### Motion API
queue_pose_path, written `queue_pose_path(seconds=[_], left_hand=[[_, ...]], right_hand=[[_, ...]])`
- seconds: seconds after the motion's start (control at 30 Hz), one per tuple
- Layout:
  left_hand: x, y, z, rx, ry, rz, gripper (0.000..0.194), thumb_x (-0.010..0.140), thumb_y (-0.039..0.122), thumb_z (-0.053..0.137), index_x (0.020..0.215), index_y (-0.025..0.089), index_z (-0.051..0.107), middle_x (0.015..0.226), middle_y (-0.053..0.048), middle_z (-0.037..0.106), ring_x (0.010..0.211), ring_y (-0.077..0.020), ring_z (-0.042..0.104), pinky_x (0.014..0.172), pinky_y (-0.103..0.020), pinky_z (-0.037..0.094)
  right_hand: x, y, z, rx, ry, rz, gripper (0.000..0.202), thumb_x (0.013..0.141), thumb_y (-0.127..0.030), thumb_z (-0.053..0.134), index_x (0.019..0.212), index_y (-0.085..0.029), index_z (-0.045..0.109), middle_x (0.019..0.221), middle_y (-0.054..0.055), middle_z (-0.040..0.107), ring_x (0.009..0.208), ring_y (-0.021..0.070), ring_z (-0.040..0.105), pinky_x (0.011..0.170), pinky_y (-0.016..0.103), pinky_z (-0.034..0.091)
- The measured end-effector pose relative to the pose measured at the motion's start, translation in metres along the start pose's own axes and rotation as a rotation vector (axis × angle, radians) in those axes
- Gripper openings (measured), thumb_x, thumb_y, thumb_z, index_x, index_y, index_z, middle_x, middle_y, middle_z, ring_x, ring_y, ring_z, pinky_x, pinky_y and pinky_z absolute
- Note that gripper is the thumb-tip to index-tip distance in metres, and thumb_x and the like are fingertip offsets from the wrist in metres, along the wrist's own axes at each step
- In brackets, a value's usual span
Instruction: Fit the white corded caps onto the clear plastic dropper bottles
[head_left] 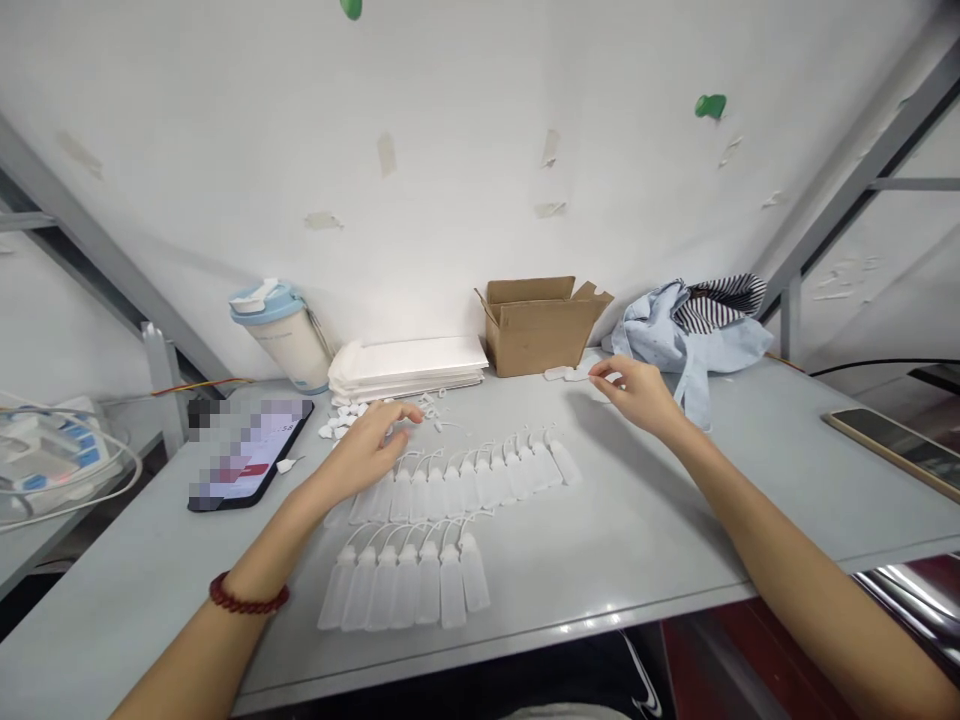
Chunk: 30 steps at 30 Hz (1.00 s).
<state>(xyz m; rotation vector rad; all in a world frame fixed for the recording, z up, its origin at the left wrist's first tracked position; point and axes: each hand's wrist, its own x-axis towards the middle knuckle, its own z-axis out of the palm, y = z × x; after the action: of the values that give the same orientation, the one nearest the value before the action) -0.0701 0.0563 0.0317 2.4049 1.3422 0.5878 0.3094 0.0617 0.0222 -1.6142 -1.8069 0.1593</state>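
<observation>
In the head view, your left hand (367, 455) hangs with fingers loosely parted over the left end of the back row of bottles (491, 485), near the white caps (346, 418). Your right hand (634, 390) has thumb and forefinger drawn narrow at the end of a pale piece (576, 375) in front of the cardboard box (544, 335); you cannot tell whether it is gripped.

The bottles lie in two rows on the tabletop (637, 550), the front row (405, 590) nearer you. Their long axes run roughly front to back, bases towards you, and their thin spouts (curved ones, bending rightward) point towards the wall (450, 250). The back row's rightmost bottle (565, 463) slants, its top leaning left.
</observation>
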Motion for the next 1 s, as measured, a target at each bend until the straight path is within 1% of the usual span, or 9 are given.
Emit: queue_pose_path(seconds=[0.07, 0.17, 0.23, 0.3, 0.37, 0.5, 0.63, 0.73, 1.0], left_hand=[[0.006, -0.002, 0.003, -0.004, -0.034, 0.044, 0.028, 0.083, 0.019, 0.036, 0.103, 0.021, 0.056, 0.122, -0.006, 0.061, 0.11, -0.0238, 0.052, 0.077, -0.034, 0.047], [0.012, -0.005, 0.008, -0.006, -0.083, 0.109, 0.035, 0.081, 0.017, 0.035, 0.105, 0.021, 0.06, 0.126, -0.005, 0.06, 0.117, -0.024, 0.05, 0.092, -0.04, 0.044], [0.014, -0.009, 0.011, -0.002, -0.104, 0.141, 0.037, 0.082, 0.017, 0.034, 0.107, 0.02, 0.061, 0.126, -0.006, 0.06, 0.118, -0.0244, 0.048, 0.101, -0.044, 0.038], [0.014, -0.012, 0.014, 0.005, -0.117, 0.154, 0.038, 0.084, 0.019, 0.035, 0.112, 0.019, 0.061, 0.127, -0.007, 0.06, 0.118, -0.0247, 0.047, 0.103, -0.045, 0.035], [0.013, -0.014, 0.016, 0.012, -0.128, 0.156, 0.04, 0.086, 0.019, 0.034, 0.115, 0.019, 0.061, 0.129, -0.007, 0.058, 0.117, -0.0246, 0.047, 0.102, -0.045, 0.037], [0.011, -0.014, 0.018, 0.028, -0.139, 0.151, 0.041, 0.088, 0.018, 0.031, 0.115, 0.018, 0.062, 0.131, -0.007, 0.057, 0.116, -0.0238, 0.048, 0.101, -0.044, 0.039], [0.011, -0.015, 0.018, 0.052, -0.137, 0.152, 0.04, 0.086, 0.018, 0.034, 0.114, 0.02, 0.063, 0.127, -0.006, 0.06, 0.118, -0.0241, 0.048, 0.102, -0.045, 0.037], [0.011, -0.016, 0.017, 0.068, -0.14, 0.15, 0.04, 0.085, 0.018, 0.034, 0.113, 0.02, 0.063, 0.124, -0.007, 0.061, 0.116, -0.0247, 0.05, 0.101, -0.046, 0.038], [0.01, -0.015, 0.019, 0.069, -0.165, 0.147, 0.041, 0.087, 0.019, 0.032, 0.118, 0.019, 0.06, 0.131, -0.006, 0.056, 0.124, -0.0246, 0.044, 0.106, -0.046, 0.034]], right_hand=[[0.004, 0.012, -0.003, -0.078, -0.008, 0.003, 0.016, 0.078, -0.019, 0.05, 0.082, -0.018, 0.065, 0.093, 0.011, 0.07, 0.086, 0.0257, 0.064, 0.078, 0.038, 0.05], [0.007, 0.03, -0.005, -0.176, -0.048, 0.01, 0.022, 0.074, -0.011, 0.048, 0.083, -0.018, 0.067, 0.094, 0.011, 0.071, 0.088, 0.0263, 0.065, 0.082, 0.038, 0.048], [0.008, 0.038, -0.005, -0.22, -0.092, 0.014, 0.024, 0.071, -0.007, 0.048, 0.081, -0.018, 0.067, 0.091, 0.009, 0.072, 0.087, 0.0253, 0.066, 0.08, 0.035, 0.049], [0.008, 0.043, -0.004, -0.247, -0.136, 0.019, 0.025, 0.069, -0.005, 0.048, 0.079, -0.018, 0.068, 0.087, 0.008, 0.073, 0.084, 0.0239, 0.067, 0.078, 0.033, 0.049], [0.008, 0.044, -0.004, -0.263, -0.168, 0.022, 0.026, 0.068, -0.004, 0.049, 0.079, -0.018, 0.068, 0.084, 0.007, 0.074, 0.082, 0.023, 0.068, 0.076, 0.031, 0.049], [0.007, 0.042, -0.004, -0.279, -0.193, 0.01, 0.026, 0.069, -0.005, 0.049, 0.081, -0.019, 0.068, 0.084, 0.006, 0.074, 0.081, 0.0228, 0.068, 0.074, 0.031, 0.049], [0.007, 0.04, -0.004, -0.281, -0.203, 0.0, 0.024, 0.071, -0.009, 0.051, 0.084, -0.019, 0.068, 0.084, 0.006, 0.074, 0.079, 0.0223, 0.068, 0.072, 0.03, 0.05], [0.008, 0.039, -0.004, -0.282, -0.214, 0.001, 0.022, 0.071, -0.011, 0.053, 0.083, -0.019, 0.068, 0.083, 0.005, 0.074, 0.077, 0.0217, 0.069, 0.071, 0.03, 0.05], [0.008, 0.035, -0.008, -0.291, -0.236, 0.041, 0.018, 0.073, -0.015, 0.057, 0.087, -0.018, 0.069, 0.09, 0.008, 0.074, 0.086, 0.0245, 0.069, 0.072, 0.031, 0.051]])
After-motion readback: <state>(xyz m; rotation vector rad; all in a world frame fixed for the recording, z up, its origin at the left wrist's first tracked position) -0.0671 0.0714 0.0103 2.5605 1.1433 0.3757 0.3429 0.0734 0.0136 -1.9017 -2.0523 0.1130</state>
